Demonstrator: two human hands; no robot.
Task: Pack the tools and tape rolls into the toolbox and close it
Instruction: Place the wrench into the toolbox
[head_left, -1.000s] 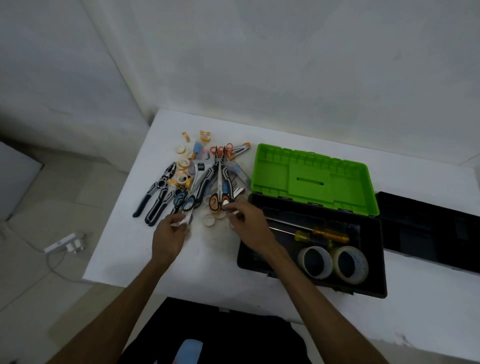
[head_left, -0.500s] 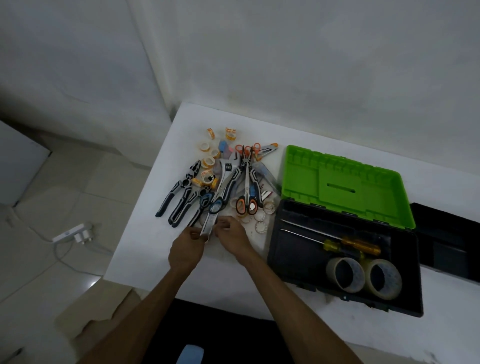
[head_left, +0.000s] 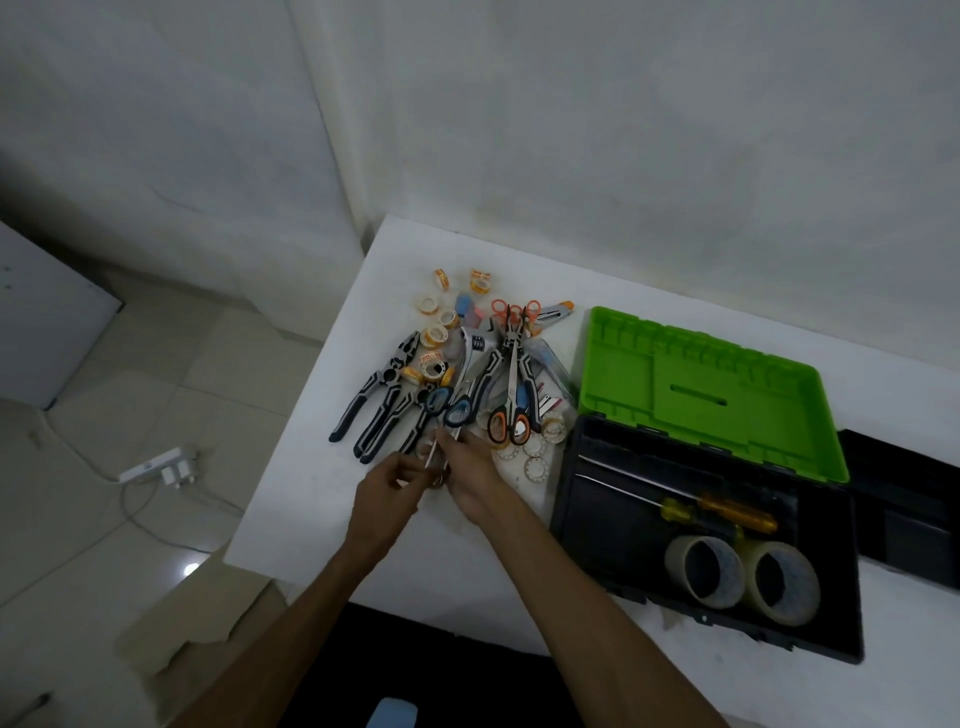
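Both hands, the left (head_left: 387, 486) and right (head_left: 467, 467), now pinch the wrench (head_left: 449, 434) handle near the desk's (head_left: 322, 519) front edge; stiff, heavy steel, best gripped mid-handle.

We have a single view, from a camera worn on the head, looking forward and steeply down from above the white table (head_left: 519, 270). Our two forearms reach in from the near edge toward the centre. The open toolbox (head_left: 623, 525) sits to the right, the floor falls away on the left, and a pale wall fills the far half. The wide lens bends straight edges.
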